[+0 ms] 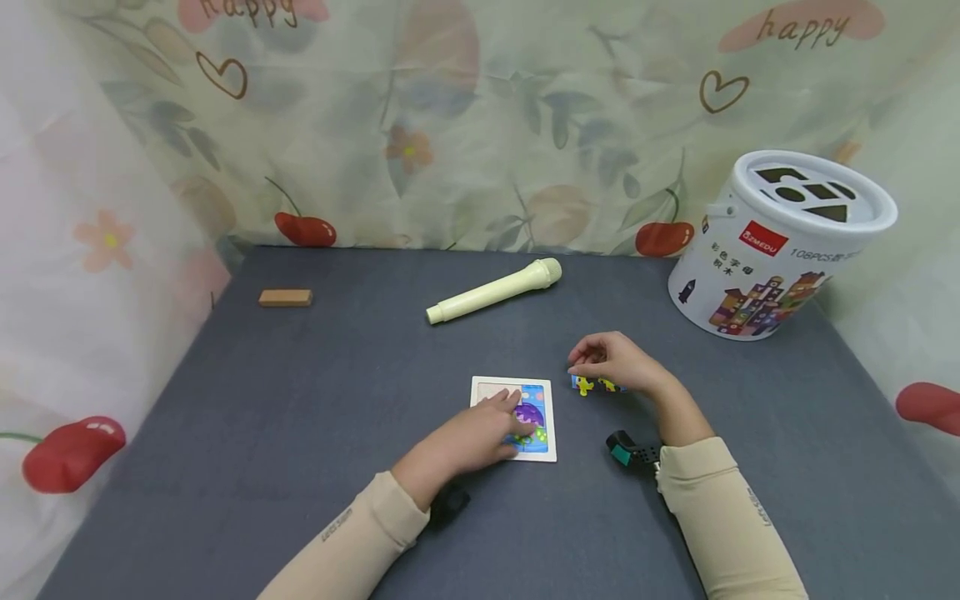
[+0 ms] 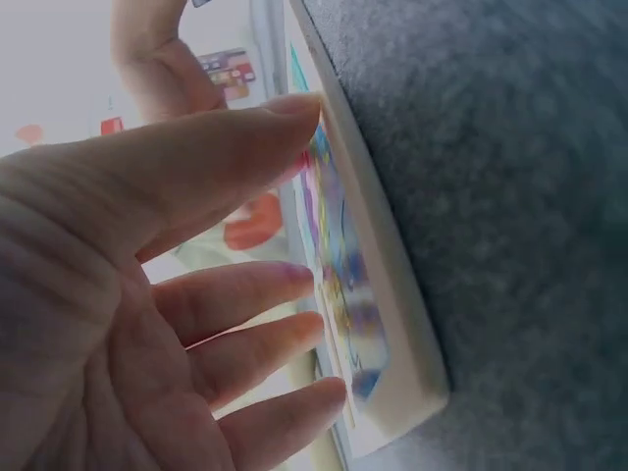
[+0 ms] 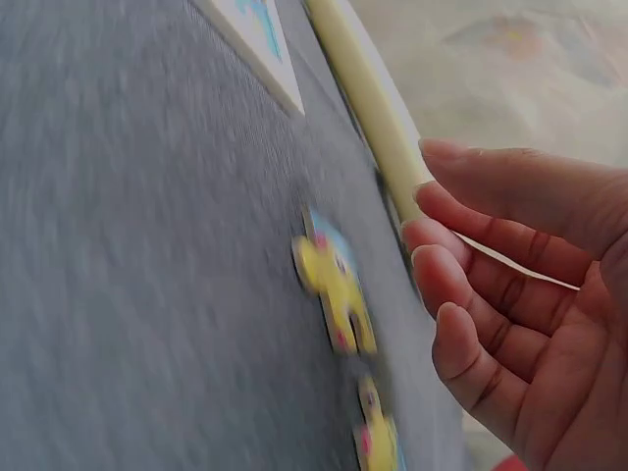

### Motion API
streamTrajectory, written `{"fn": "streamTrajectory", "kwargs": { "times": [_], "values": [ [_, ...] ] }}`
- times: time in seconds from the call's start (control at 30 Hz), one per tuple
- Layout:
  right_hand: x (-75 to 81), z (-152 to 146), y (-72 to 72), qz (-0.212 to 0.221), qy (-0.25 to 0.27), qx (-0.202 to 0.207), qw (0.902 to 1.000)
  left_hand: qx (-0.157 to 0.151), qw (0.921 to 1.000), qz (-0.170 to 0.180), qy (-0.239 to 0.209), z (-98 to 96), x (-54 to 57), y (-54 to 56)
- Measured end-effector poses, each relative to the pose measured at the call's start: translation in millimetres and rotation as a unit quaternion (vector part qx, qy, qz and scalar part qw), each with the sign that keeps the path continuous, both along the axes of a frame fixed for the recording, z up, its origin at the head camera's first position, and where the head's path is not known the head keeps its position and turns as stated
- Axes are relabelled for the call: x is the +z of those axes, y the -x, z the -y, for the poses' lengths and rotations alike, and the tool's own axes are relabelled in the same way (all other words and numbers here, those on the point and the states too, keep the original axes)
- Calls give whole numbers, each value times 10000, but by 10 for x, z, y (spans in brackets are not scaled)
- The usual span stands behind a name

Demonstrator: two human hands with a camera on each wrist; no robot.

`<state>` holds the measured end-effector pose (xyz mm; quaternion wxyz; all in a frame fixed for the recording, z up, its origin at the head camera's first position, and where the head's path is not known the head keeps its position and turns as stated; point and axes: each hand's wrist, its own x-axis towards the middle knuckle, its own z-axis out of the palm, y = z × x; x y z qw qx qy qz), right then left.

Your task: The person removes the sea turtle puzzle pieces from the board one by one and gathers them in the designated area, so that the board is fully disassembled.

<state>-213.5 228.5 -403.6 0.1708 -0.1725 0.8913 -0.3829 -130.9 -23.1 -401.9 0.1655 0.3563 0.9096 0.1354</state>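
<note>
A small jigsaw puzzle tray with a white frame (image 1: 551,421) lies flat on the dark table, with a blue, purple and green picture filling its right part. Spread over it is my left hand (image 1: 476,433), its fingertips on the tray. The left wrist view shows the thumb (image 2: 294,110) at the frame's edge. To the right, my right hand (image 1: 618,362) hovers close over loose puzzle pieces (image 1: 583,386), partly covering them. In the right wrist view its fingers curl loosely around nothing, beside a yellow and blue piece (image 3: 339,285) and a second piece (image 3: 377,437).
Behind the tray lies a pale yellow toy microphone (image 1: 491,293). A small wooden block (image 1: 285,297) sits at the far left. A white block bucket (image 1: 776,250) with a shape-hole lid stands at the back right. Patterned cloth hangs behind and at both sides.
</note>
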Motion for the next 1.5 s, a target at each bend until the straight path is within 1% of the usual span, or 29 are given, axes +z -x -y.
{"fn": "streamTrajectory", "kwargs": {
  "times": [0.1,0.2,0.3,0.43,0.67,0.9,1.1,1.23,1.37,1.5],
  "values": [
    [-7,85,-7,6,18,83,10000,74,9999,51,95,-35,4,-7],
    [-18,173,-17,58,53,121,9999,101,9998,32,151,-52,6,-6],
    [-43,258,-23,30,100,328,9994,128,9997,94,186,-54,3,-3],
    [-53,383,-29,23,170,551,9983,149,9995,242,159,-34,4,2],
    [-16,538,-33,45,232,728,9971,115,9993,361,54,4,-2,7],
    [-76,575,-41,107,207,906,9956,93,9995,303,10,20,-17,5],
    [-110,570,-46,63,157,843,9963,122,9993,358,26,19,-20,6],
    [-115,570,-49,-11,131,814,9966,141,9991,399,49,20,-10,5],
    [-112,555,-54,-155,117,895,9958,154,9990,427,40,21,-5,4],
    [-112,538,-58,-177,200,988,9948,156,9989,449,8,23,-8,-1]
  ]
}}
